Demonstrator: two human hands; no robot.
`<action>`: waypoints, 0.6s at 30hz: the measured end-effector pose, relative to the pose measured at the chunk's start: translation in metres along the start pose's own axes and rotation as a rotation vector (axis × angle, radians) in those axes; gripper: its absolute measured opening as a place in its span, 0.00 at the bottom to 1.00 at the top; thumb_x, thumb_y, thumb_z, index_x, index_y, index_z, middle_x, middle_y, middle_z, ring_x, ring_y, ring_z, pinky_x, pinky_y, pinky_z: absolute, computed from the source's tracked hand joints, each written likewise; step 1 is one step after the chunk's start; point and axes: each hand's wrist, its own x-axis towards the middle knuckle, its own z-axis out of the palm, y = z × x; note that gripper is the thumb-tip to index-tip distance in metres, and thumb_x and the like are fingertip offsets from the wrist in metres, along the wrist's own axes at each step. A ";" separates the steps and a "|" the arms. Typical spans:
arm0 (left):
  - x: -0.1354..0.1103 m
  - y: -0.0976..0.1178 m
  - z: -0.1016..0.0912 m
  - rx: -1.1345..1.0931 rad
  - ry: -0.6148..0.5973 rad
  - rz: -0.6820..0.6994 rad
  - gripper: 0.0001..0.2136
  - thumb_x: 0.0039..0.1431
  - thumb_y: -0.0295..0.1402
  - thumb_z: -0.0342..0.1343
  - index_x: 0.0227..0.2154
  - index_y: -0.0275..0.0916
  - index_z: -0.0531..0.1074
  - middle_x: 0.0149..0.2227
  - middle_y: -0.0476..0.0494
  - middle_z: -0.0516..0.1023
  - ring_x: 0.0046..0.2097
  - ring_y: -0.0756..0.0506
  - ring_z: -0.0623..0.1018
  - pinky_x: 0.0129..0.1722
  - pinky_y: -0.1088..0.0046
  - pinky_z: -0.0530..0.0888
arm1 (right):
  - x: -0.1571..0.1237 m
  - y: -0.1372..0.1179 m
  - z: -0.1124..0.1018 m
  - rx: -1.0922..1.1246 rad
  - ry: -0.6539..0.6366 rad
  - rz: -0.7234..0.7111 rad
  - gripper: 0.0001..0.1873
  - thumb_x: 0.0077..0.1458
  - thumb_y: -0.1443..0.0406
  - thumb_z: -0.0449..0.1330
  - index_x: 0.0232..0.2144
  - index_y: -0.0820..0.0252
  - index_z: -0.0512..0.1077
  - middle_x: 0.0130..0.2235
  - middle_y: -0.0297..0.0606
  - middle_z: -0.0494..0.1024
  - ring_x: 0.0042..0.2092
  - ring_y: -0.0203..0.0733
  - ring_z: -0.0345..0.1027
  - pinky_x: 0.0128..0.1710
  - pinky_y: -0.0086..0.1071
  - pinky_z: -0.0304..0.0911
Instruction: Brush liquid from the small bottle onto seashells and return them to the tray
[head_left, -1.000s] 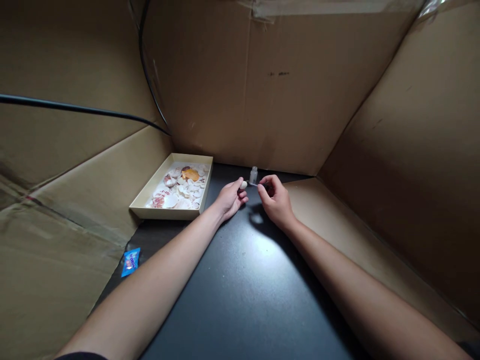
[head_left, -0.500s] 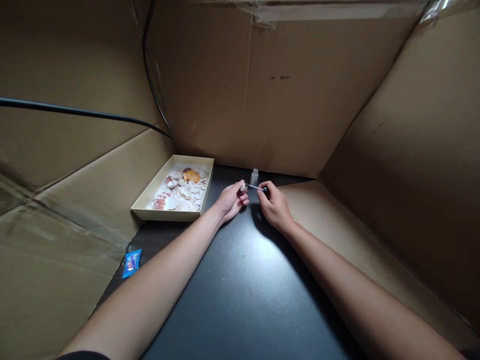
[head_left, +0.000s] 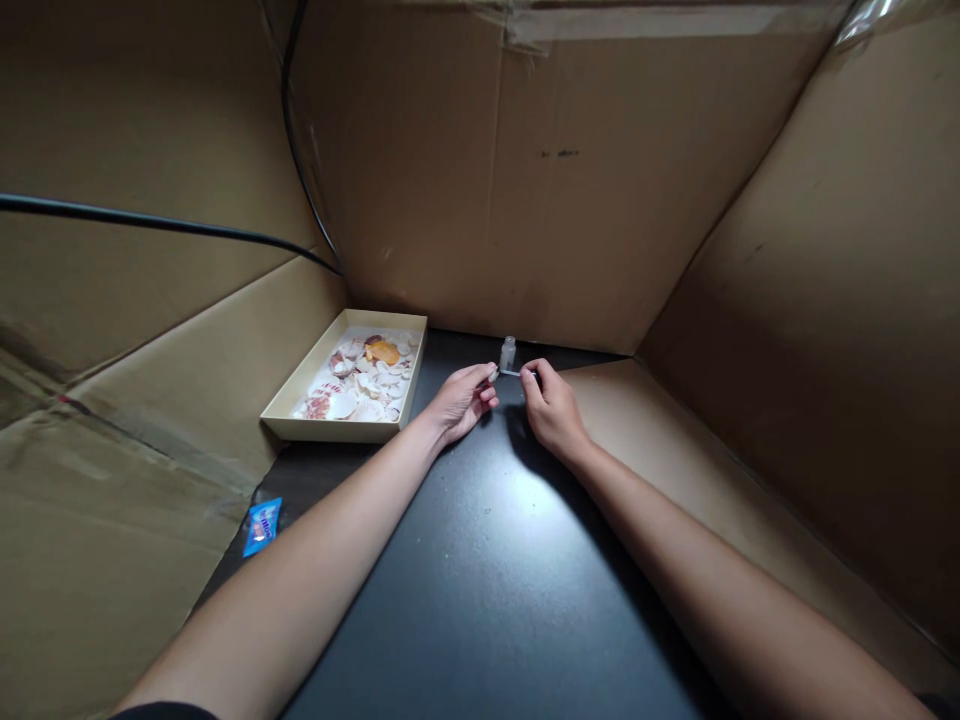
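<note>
The left hand [head_left: 457, 402] pinches a small pale object [head_left: 493, 374], mostly finger-covered, just front-left of the clear bottle [head_left: 508, 354]; the right hand [head_left: 553, 408] grips a slim tool [head_left: 511, 373] before the bottle, tip contact indeterminable. Left of the bottle sits a cream tray [head_left: 330, 432] containing shells [head_left: 367, 383]; a blue packet [head_left: 262, 527] lies farther left and nearer.

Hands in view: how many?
2: the left hand beside the shell tray, pinching a small pale object; the right hand opposite, holding a thin stick near the bottle.
</note>
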 end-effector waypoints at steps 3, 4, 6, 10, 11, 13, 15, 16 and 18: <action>-0.001 0.001 0.000 0.012 -0.008 0.013 0.10 0.49 0.29 0.62 0.24 0.35 0.65 0.24 0.54 0.62 0.21 0.56 0.62 0.22 0.78 0.64 | -0.001 -0.001 0.000 0.050 0.010 -0.052 0.14 0.62 0.56 0.48 0.37 0.57 0.69 0.33 0.35 0.74 0.33 0.39 0.64 0.35 0.30 0.56; -0.001 0.001 0.001 0.011 -0.007 0.015 0.09 0.48 0.29 0.61 0.23 0.35 0.64 0.23 0.55 0.61 0.21 0.56 0.62 0.22 0.77 0.64 | -0.001 -0.001 0.000 0.057 -0.002 -0.050 0.14 0.62 0.57 0.49 0.37 0.57 0.69 0.33 0.35 0.74 0.32 0.38 0.64 0.34 0.30 0.56; -0.002 0.002 0.002 0.011 -0.002 0.013 0.09 0.48 0.28 0.60 0.23 0.36 0.63 0.23 0.55 0.60 0.21 0.56 0.62 0.23 0.77 0.65 | -0.001 -0.001 0.000 0.068 0.008 -0.028 0.14 0.61 0.57 0.50 0.37 0.58 0.70 0.33 0.35 0.75 0.32 0.38 0.65 0.34 0.30 0.57; -0.001 0.002 0.002 -0.015 0.036 0.000 0.05 0.46 0.26 0.58 0.25 0.36 0.65 0.24 0.55 0.64 0.21 0.56 0.62 0.23 0.76 0.66 | -0.001 -0.003 -0.002 0.099 0.015 -0.055 0.14 0.61 0.57 0.51 0.39 0.58 0.72 0.34 0.36 0.77 0.31 0.38 0.65 0.33 0.30 0.58; -0.001 0.002 0.002 -0.028 0.052 -0.004 0.05 0.46 0.26 0.58 0.26 0.36 0.66 0.24 0.55 0.65 0.21 0.56 0.62 0.23 0.76 0.66 | -0.001 -0.003 -0.002 0.084 -0.015 -0.064 0.14 0.60 0.57 0.51 0.39 0.57 0.73 0.34 0.36 0.77 0.31 0.38 0.66 0.33 0.30 0.58; 0.000 0.002 0.001 -0.049 0.072 -0.010 0.06 0.45 0.25 0.57 0.27 0.36 0.67 0.23 0.55 0.65 0.20 0.56 0.62 0.23 0.76 0.67 | -0.001 -0.004 -0.001 0.061 -0.015 -0.048 0.14 0.60 0.58 0.52 0.38 0.57 0.74 0.33 0.36 0.77 0.31 0.39 0.66 0.33 0.31 0.59; 0.001 0.002 0.000 -0.057 0.068 -0.011 0.05 0.45 0.25 0.57 0.26 0.36 0.67 0.22 0.55 0.64 0.20 0.56 0.62 0.23 0.76 0.67 | -0.002 -0.005 -0.001 0.057 0.003 -0.054 0.14 0.60 0.58 0.51 0.39 0.57 0.74 0.34 0.37 0.78 0.32 0.39 0.67 0.33 0.31 0.59; 0.002 0.002 -0.001 -0.060 0.058 -0.013 0.05 0.45 0.25 0.57 0.26 0.36 0.67 0.22 0.55 0.64 0.20 0.56 0.63 0.23 0.76 0.67 | -0.002 -0.006 -0.001 0.055 0.005 -0.070 0.15 0.61 0.58 0.51 0.40 0.57 0.74 0.35 0.37 0.78 0.32 0.39 0.67 0.33 0.31 0.59; 0.003 0.002 -0.002 -0.074 0.040 -0.022 0.04 0.45 0.24 0.56 0.26 0.35 0.67 0.22 0.54 0.65 0.21 0.56 0.63 0.23 0.77 0.66 | -0.003 -0.006 -0.001 0.027 -0.018 -0.115 0.14 0.61 0.59 0.51 0.41 0.56 0.74 0.37 0.37 0.78 0.33 0.39 0.68 0.34 0.31 0.59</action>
